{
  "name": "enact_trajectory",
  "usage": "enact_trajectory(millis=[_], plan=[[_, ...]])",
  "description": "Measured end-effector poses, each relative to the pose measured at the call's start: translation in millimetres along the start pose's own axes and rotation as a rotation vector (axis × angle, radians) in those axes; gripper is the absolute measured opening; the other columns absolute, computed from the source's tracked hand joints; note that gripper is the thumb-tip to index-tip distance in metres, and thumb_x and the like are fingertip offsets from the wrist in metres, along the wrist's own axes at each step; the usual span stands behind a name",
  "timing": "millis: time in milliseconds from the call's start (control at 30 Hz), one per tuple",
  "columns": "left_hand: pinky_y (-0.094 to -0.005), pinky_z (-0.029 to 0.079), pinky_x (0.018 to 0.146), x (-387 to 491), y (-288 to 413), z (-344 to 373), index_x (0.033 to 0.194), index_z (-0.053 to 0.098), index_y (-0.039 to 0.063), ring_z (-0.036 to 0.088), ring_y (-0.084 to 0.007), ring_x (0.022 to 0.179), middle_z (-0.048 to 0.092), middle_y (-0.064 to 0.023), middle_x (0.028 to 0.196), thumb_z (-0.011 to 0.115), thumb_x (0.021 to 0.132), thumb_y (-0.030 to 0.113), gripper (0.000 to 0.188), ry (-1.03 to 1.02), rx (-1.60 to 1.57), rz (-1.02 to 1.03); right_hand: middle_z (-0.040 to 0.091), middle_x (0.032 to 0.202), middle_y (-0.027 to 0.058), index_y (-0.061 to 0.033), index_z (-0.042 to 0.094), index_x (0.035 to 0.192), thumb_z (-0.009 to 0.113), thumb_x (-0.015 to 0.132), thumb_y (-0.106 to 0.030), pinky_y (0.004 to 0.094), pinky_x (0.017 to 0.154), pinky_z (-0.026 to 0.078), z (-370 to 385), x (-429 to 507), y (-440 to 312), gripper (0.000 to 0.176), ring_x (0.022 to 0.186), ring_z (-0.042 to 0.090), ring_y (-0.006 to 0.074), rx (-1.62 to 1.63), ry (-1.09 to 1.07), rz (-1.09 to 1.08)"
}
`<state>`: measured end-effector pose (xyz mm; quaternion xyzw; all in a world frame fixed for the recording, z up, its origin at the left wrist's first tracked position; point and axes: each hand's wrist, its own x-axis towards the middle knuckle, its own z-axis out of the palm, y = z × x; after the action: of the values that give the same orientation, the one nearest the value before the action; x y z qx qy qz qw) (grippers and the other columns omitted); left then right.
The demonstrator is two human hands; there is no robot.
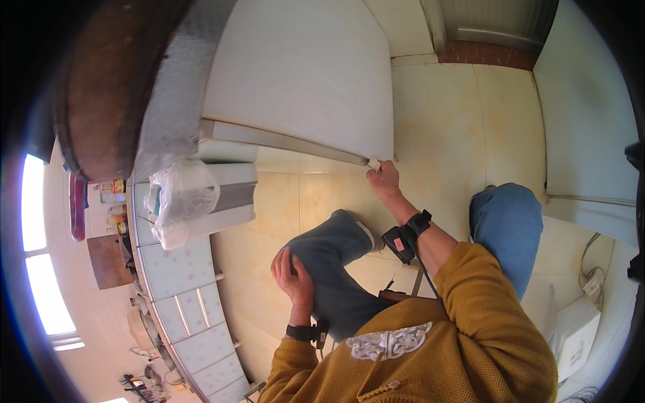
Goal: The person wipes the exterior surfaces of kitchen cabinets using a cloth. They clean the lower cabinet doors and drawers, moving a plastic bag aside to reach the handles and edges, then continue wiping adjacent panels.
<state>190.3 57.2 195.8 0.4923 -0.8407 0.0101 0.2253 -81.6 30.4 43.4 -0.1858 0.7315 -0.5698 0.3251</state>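
My right hand [385, 177] is closed on a small whitish cloth or tissue [374, 163], pressed at the lower corner of a white cabinet or appliance [302, 75], where a long grey edge strip [287, 140] ends. My left hand [292, 277] rests on my bent knee in blue trousers [332, 262], with nothing seen in it. Each wrist wears a black strap; a small black device [399, 245] sits by the right one.
At the left stands a bin [237, 196] with a clear plastic bag [184, 196] over it. Beyond it runs a kitchen counter with patterned cupboard fronts [176, 269], holding bottles and a wooden board [108, 262]. A pale appliance or cabinet [587, 116] stands at the right, a white box [577, 335] below.
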Motion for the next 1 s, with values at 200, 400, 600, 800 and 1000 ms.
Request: enact_trajectory(millis=[200, 400, 600, 800, 1000], plan=[[-0.0421, 0.041, 0.096, 0, -1, 2, 0.109, 0.063, 0.000, 0.054, -0.0326, 0.108, 0.063, -0.0134, 0.110, 0.057, 0.087, 0.007, 0.024, 0.025, -0.003, 0.040, 0.062, 0.096, 0.0230, 0.0041, 0.063, 0.088, 0.060, 0.080, -0.023, 0.0404, 0.078, 0.047, -27, -23, -81, 0.028, 0.091, 0.060, 0.0346, 0.096, -0.039, -0.078], [-0.0421, 0.041, 0.096, -3, -3, 0, 0.108, 0.064, 0.001, 0.054, -0.0324, 0.108, 0.063, -0.0128, 0.110, 0.058, 0.086, 0.008, 0.023, 0.057, 0.017, 0.041, 0.064, 0.106, 0.0098, 0.0052, 0.059, 0.111, 0.051, 0.087, -0.015, 0.0311, 0.084, 0.047, -69, -27, -144, 0.032, 0.097, 0.059, 0.0164, 0.961, -0.276, -0.023], [-0.0418, 0.042, 0.096, -5, -3, 0, 0.106, 0.065, 0.002, 0.054, -0.0319, 0.109, 0.064, -0.0125, 0.109, 0.059, 0.085, 0.008, 0.023, 0.067, 0.011, 0.036, 0.062, 0.113, 0.0116, 0.0003, 0.051, 0.126, 0.051, 0.087, -0.011, 0.0325, 0.093, 0.045, -62, -18, -169, 0.041, 0.105, 0.058, 0.0214, 0.704, -0.151, -0.328], [-0.0417, 0.042, 0.096, -4, -5, 0, 0.107, 0.065, 0.002, 0.055, -0.0319, 0.109, 0.064, -0.0124, 0.110, 0.059, 0.086, 0.009, 0.023, 0.060, 0.018, 0.030, 0.059, 0.118, 0.0119, -0.0026, 0.049, 0.130, 0.048, 0.083, -0.001, 0.0313, 0.095, 0.043, -36, -21, -149, 0.047, 0.109, 0.055, 0.0218, 0.399, -0.002, -0.648], [-0.0420, 0.042, 0.096, -5, -5, -2, 0.107, 0.064, 0.001, 0.055, -0.0318, 0.109, 0.063, -0.0127, 0.111, 0.059, 0.086, 0.009, 0.024, 0.069, 0.025, 0.020, 0.057, 0.123, 0.0210, -0.0037, 0.050, 0.130, 0.051, 0.079, -0.002, 0.0368, 0.100, 0.042, -49, 8, -151, 0.051, 0.118, 0.053, 0.0364, 0.443, -0.127, -0.565]])
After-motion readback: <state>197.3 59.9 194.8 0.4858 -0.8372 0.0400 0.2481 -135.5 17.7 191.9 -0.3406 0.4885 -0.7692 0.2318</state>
